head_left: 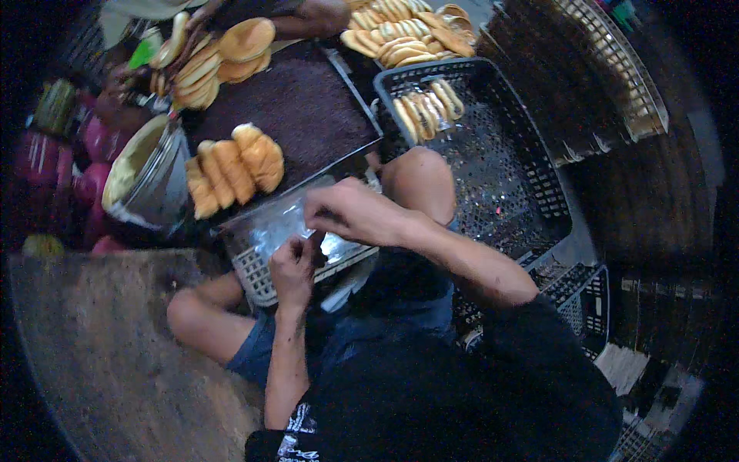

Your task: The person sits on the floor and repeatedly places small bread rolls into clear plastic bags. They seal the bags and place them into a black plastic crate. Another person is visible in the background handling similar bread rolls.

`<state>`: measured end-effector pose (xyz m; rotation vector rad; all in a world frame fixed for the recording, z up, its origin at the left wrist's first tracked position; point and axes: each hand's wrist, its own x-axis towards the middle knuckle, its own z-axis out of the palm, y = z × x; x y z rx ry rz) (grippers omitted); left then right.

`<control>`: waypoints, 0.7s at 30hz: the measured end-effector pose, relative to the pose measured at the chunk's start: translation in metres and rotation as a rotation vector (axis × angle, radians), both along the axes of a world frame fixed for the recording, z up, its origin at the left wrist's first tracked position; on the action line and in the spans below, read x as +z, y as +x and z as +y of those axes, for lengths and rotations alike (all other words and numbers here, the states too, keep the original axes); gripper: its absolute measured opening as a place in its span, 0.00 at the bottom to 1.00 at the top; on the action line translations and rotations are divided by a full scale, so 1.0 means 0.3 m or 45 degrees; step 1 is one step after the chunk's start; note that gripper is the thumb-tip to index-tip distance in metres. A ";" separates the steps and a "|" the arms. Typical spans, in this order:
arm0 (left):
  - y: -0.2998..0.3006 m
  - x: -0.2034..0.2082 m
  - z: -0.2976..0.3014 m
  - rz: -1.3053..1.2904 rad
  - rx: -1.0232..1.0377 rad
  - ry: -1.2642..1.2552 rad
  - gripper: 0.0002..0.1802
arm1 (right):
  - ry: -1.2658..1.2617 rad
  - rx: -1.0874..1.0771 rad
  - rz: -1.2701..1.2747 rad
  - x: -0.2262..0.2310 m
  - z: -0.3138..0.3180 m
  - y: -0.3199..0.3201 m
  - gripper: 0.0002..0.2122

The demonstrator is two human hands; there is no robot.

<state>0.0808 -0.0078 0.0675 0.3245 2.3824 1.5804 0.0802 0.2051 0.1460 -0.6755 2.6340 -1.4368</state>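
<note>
My left hand (291,269) and my right hand (350,212) are close together over my lap, both with curled fingers. Between the fingertips is a small dark bit that I cannot make out. Below them, shiny clear plastic (281,231) lies across a white plastic basket (262,281). Just beyond, several golden long bread rolls (239,169) lie side by side at the near left corner of a wide tray, which is filled with a dark crumbly mass (300,108).
A black crate (531,154) at the right holds a few filled flat breads (427,112). More flat breads (408,35) are piled behind it. At the far left, another person's hands are near stacked round breads (246,42), beside a bucket of pale cream (135,165). A wooden board (115,331) lies left.
</note>
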 end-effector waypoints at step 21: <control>-0.400 0.111 -0.242 0.311 1.426 0.725 0.19 | 0.437 -0.775 0.268 -0.406 -0.304 -0.399 0.31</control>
